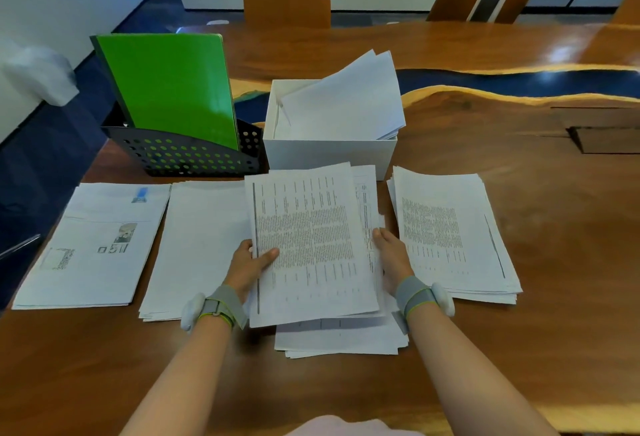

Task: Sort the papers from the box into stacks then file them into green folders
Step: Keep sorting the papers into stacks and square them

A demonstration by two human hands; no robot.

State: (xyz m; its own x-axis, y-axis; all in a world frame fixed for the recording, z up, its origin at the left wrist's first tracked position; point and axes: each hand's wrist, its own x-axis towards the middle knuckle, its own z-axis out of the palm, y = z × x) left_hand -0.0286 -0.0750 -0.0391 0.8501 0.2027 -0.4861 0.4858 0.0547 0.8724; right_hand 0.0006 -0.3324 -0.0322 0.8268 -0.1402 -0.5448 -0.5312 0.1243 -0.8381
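A bundle of printed sheets [311,245] is lifted above a paper stack [343,340] near the table's front. My left hand [247,267] grips the bundle's left edge, thumb on top. My right hand [391,259] holds its right edge. Three more stacks lie on the table: one with pictures [93,245] at the left, a plain one [201,245] beside it, and a text one [453,234] at the right. Behind them the white box [329,155] holds more papers [346,103]. Green folders [169,89] stand in a black perforated rack [187,155].
The wooden table [554,262] has a dark blue resin stripe [519,80] across its back and a recessed hatch [606,139] at the right. The table's left edge drops to dark floor. Wooden panels stand behind the table.
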